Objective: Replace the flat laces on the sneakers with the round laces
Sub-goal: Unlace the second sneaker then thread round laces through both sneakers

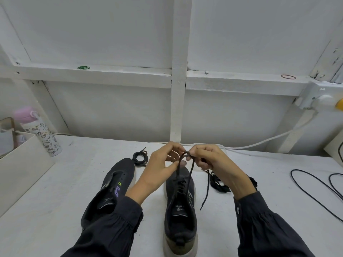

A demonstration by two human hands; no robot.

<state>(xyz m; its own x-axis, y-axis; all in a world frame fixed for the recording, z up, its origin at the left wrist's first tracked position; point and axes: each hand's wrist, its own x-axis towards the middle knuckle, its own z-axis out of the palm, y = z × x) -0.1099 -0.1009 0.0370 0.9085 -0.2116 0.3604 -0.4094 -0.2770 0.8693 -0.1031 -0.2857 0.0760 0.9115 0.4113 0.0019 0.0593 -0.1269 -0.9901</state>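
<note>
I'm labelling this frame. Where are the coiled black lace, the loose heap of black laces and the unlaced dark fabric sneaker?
Coiled black lace [140,158]: head view, coil's middle.
Loose heap of black laces [220,185]: head view, heap's middle.
Unlaced dark fabric sneaker [124,168]: head view, toe fabric.

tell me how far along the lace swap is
Done: the right sneaker is threaded with a dark lace, and a pile of loose laces lies beside it. In hand: the left hand and right hand pinch that lace above the shoe. Remaining: the left sneaker shows bare eyelets; a coiled lace lies near its toe.
</note>
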